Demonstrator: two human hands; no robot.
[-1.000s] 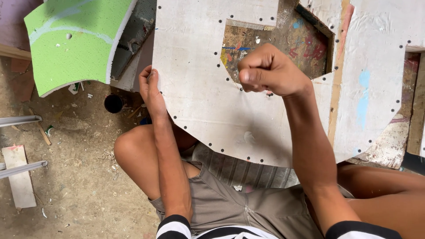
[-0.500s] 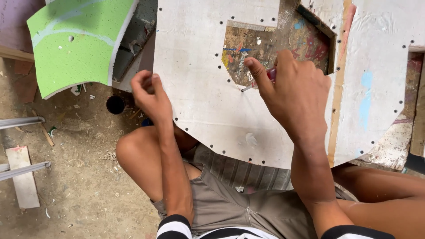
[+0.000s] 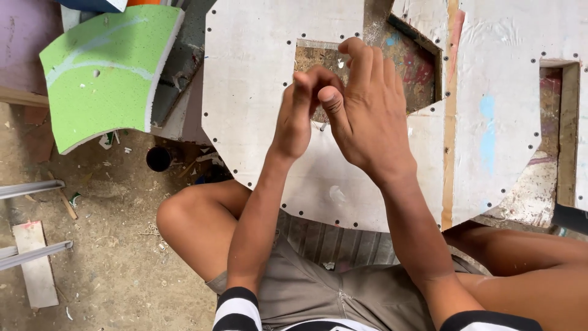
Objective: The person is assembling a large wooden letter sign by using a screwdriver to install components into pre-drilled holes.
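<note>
My left hand point(image 3: 298, 119) and my right hand point(image 3: 370, 122) meet above a white board point(image 3: 257, 79), which has small dark holes along its edges. The left hand's fingers are pinched together, pointing up. My right thumb presses against those fingertips, and the other right fingers are loosely curved and apart. A tiny dark nail-like tip point(image 3: 322, 127) pokes out just below where the hands touch. I cannot make out which fingers grip it. The board rests over my lap, and its cut-out opening point(image 3: 416, 67) shows paint-stained wood behind my hands.
A green curved foam piece point(image 3: 104, 79) lies at the upper left. A small black cup point(image 3: 158, 159) stands on the dirt floor by my left knee. Metal bars point(image 3: 30, 187) and a wood strip point(image 3: 35, 270) lie at the left edge. A second white panel point(image 3: 508, 110) is at the right.
My left hand rose from the board's left edge to the middle. My right hand opened from a fist and turned its thumb onto the left fingertips.
</note>
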